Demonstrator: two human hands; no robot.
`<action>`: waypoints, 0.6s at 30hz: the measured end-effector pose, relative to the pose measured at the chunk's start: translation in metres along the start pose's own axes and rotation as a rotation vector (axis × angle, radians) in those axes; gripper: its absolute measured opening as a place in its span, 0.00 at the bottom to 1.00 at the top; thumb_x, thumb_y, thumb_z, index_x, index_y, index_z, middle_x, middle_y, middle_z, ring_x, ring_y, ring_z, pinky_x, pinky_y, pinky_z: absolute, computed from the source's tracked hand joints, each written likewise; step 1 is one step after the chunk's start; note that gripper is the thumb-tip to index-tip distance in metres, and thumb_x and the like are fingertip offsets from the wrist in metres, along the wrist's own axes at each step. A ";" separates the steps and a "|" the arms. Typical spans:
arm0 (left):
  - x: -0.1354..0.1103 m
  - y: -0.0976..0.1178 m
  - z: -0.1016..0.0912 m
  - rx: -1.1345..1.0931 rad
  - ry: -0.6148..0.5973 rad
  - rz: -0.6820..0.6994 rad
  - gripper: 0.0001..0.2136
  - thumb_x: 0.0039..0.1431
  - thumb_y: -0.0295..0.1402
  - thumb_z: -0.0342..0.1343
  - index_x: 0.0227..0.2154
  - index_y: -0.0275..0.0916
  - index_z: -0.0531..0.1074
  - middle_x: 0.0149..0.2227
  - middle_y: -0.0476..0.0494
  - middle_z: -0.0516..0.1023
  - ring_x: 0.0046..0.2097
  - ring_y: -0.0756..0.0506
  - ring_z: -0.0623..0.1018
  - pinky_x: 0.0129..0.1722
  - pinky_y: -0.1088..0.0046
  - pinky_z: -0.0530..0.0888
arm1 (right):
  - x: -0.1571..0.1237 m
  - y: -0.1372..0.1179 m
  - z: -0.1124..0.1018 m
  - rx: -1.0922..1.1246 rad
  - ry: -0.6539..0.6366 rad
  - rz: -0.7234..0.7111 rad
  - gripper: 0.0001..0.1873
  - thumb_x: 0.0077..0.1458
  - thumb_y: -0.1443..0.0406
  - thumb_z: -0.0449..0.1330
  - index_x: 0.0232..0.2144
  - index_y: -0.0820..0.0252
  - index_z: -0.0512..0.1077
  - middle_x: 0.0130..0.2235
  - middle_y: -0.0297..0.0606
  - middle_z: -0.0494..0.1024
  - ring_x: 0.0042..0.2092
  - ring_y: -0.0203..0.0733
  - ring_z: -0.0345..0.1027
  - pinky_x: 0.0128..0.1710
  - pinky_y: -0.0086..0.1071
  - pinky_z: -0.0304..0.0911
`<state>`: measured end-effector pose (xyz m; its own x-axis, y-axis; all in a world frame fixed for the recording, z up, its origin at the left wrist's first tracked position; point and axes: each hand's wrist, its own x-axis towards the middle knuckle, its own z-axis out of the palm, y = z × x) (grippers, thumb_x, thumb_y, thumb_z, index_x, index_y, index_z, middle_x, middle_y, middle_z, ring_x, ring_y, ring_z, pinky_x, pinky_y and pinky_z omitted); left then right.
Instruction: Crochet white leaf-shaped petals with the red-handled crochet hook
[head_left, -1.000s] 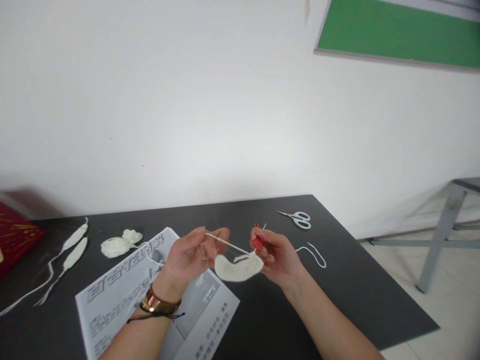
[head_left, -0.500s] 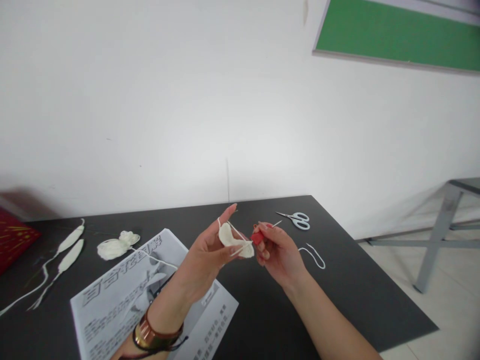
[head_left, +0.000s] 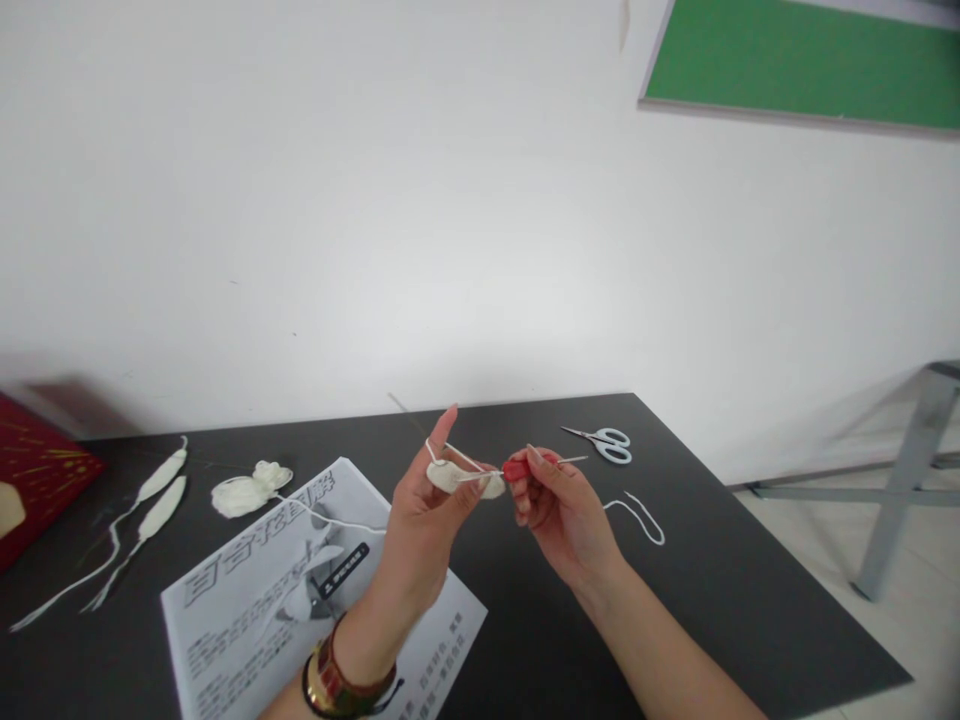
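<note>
Pinched in my left hand is a small white crochet piece, with its index finger raised and white yarn looped over it. A thin wire sticks out up and left behind that hand. My right hand is closed around the red handle of a crochet hook. The hook's metal tip reaches left to the crochet piece, and its other metal end points right. From the left hand a white strand runs back to a small yarn ball on the black table.
Scissors and a loose piece of yarn lie right of my hands. A printed sheet is under my left arm. Two white crocheted petals with yarn tails lie at left, near a red box. A metal-legged stool stands at right.
The crochet piece has tilted flatter, and the hook lies more level between my hands. The wire behind my left hand now shows. The whole view has shifted slightly.
</note>
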<state>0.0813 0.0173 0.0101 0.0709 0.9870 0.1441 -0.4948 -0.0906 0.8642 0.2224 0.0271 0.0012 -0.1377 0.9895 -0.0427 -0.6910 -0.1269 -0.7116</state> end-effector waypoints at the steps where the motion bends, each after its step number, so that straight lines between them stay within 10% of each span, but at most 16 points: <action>1: 0.000 -0.001 0.000 0.015 0.003 0.015 0.30 0.55 0.27 0.59 0.59 0.53 0.59 0.30 0.54 0.73 0.36 0.53 0.73 0.43 0.76 0.68 | 0.000 0.000 0.000 0.019 0.010 0.013 0.10 0.51 0.62 0.65 0.28 0.67 0.76 0.21 0.33 0.76 0.18 0.29 0.67 0.18 0.21 0.69; 18: -0.003 -0.013 0.002 0.353 0.139 0.216 0.38 0.57 0.30 0.57 0.64 0.50 0.42 0.31 0.53 0.72 0.34 0.49 0.73 0.40 0.72 0.68 | -0.003 0.009 0.006 0.107 0.111 -0.005 0.12 0.46 0.62 0.68 0.32 0.65 0.76 0.24 0.35 0.79 0.22 0.30 0.71 0.22 0.20 0.71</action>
<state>0.0891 0.0154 -0.0005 -0.1309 0.9467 0.2943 -0.1578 -0.3129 0.9366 0.2126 0.0225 -0.0011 -0.0591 0.9909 -0.1208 -0.7637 -0.1228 -0.6338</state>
